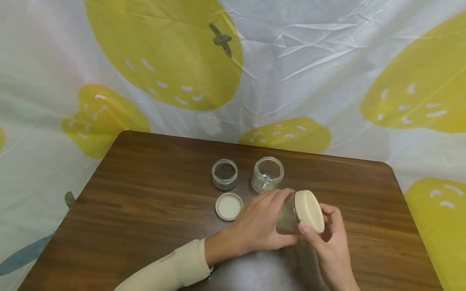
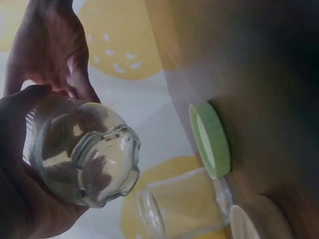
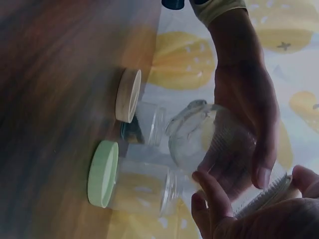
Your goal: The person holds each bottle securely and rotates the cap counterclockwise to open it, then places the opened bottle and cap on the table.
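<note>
A ribbed clear glass jar [image 1: 287,218] with a cream lid [image 1: 308,211] on it is held tilted over the table's front half. My left hand [image 1: 260,222] grips the jar around its side. With thumb and fingers at the lid's rim, my right hand [image 1: 333,238] holds the lid. The jar's thick, scalloped base [image 2: 107,169] faces the left wrist camera, and the glass is see-through. In the right wrist view, my left hand [image 3: 249,109] wraps the jar from above, while my right hand [image 3: 264,219] is at its lidded end.
Behind the hands stand a small jar of dark contents [image 1: 224,174] and an open clear jar [image 1: 267,174]. A pale lid [image 1: 229,206] lies inner side up before the small jar. A green lid [image 3: 103,174] sits by the clear jar. Patterned cloth [image 1: 291,81] hangs behind the table [image 1: 145,210].
</note>
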`<act>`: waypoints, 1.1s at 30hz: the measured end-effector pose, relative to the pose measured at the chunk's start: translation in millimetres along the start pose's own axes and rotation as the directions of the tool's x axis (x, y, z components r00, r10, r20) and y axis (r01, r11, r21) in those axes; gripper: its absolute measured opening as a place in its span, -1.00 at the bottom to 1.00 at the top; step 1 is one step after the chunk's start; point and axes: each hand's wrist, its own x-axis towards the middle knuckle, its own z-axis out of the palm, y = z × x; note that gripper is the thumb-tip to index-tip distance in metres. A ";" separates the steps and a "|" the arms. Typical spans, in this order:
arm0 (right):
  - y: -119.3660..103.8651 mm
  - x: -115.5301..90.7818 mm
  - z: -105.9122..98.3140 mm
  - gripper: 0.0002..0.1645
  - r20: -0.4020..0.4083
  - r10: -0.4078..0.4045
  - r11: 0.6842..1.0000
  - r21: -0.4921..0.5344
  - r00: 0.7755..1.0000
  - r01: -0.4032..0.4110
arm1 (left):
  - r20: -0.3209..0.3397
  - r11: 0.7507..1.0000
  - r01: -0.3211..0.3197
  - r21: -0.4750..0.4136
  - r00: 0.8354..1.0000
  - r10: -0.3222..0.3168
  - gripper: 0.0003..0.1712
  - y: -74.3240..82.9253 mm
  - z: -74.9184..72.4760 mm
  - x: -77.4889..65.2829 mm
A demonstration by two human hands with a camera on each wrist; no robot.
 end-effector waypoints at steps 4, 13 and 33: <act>2.9 -7.2 -0.8 -0.37 0.101 0.009 0.999 -0.044 0.995 -0.004 | -0.011 1.000 -0.017 -0.016 1.000 0.017 -0.04 -1.7 -4.0 -12.0; 5.5 -15.3 -10.1 -0.35 0.275 -0.007 0.832 -0.532 0.961 0.158 | 0.000 0.999 -0.034 0.026 0.999 0.034 -0.01 -4.5 -6.4 -37.0; -0.2 -14.0 6.6 -0.70 0.122 -0.003 0.579 -0.809 0.993 0.102 | -0.079 0.987 -0.112 0.114 0.989 0.122 -0.02 0.8 -2.4 -53.2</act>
